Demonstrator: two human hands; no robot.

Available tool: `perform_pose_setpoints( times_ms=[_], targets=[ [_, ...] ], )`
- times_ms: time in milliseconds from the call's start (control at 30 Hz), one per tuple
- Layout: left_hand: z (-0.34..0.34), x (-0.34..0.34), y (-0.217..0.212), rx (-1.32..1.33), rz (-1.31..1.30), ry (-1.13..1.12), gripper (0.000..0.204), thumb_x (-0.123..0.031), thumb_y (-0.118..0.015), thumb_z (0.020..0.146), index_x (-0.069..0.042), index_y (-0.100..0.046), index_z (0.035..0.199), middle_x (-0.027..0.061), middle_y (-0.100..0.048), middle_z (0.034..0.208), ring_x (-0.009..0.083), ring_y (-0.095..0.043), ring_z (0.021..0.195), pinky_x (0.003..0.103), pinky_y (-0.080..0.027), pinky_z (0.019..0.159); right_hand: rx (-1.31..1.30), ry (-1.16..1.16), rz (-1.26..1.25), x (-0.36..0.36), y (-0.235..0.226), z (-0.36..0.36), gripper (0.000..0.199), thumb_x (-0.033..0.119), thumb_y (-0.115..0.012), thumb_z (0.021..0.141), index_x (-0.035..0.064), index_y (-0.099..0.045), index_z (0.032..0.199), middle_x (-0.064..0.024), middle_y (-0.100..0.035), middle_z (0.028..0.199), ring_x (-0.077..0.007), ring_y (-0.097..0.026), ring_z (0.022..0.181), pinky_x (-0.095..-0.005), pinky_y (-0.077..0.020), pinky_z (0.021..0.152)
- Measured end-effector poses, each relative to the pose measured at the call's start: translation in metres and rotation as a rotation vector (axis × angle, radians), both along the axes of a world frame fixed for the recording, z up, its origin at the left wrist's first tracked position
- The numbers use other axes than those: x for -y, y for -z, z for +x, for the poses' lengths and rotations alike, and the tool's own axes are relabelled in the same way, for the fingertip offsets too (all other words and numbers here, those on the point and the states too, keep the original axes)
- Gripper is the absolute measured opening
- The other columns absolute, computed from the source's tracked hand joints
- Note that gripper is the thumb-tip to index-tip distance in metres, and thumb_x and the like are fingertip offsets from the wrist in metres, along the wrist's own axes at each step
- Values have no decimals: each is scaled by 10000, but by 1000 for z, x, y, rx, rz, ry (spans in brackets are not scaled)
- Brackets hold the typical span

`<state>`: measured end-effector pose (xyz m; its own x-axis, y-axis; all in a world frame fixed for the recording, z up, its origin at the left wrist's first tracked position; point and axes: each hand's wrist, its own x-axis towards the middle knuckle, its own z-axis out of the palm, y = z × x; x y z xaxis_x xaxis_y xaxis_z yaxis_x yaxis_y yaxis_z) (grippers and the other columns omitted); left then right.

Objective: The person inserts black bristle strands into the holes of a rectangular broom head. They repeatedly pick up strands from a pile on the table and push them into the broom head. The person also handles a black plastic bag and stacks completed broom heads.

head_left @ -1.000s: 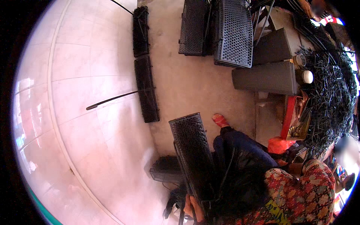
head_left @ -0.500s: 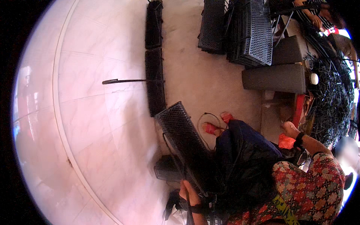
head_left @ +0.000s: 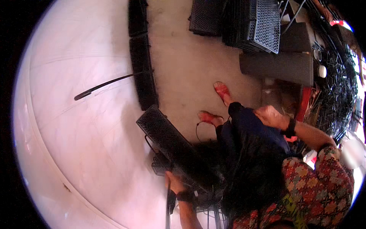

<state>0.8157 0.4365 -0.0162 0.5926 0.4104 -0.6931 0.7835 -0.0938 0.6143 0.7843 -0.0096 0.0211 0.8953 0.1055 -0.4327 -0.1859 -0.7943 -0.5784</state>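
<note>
My left hand (head_left: 176, 184), at the lower middle, has its fingers curled around a thin black strip (head_left: 168, 204) that hangs down from it. Just beyond it, a long black perforated basket (head_left: 164, 131) slants from near my lap toward the upper left. My right hand (head_left: 270, 115) is closed above the dark blue cloth over my knee. Whatever is in its fingers, if anything, is too small to make out.
Black baskets (head_left: 143, 72) stand in a row on the pale floor, with a long black strip (head_left: 103, 86) sticking out leftward. Stacked baskets (head_left: 263, 24), a grey box (head_left: 278, 66) and a heap of black strips (head_left: 335, 95) lie to the right. Another person's arm (head_left: 323, 10) shows at the upper right.
My right hand has moved left and up, from beside the red object to above my knee. My left hand has shifted slightly left. The view has shifted, and my feet stand farther apart.
</note>
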Motion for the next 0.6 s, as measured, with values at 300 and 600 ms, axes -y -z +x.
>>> perform_pose_setpoints(
  times_ms=[300,600],
  targets=[
    [37,14,51,114,-97,-240,363,-449,-565,815,-97,-523,890,-33,-390,516,70,-359,418,221,-306,377,105,-111,87,-19,11,53,117,39,-540,793,-40,-565,875,-199,-586,776,-351,-589,713,-396,-489,623],
    [76,42,83,108,-207,-398,259,-358,-548,853,-161,-382,821,-14,-343,524,91,-325,449,234,-296,418,116,-275,124,-37,29,54,145,45,-549,759,-21,-552,888,-182,-576,752,-343,-574,718,-402,-474,625]
  ],
)
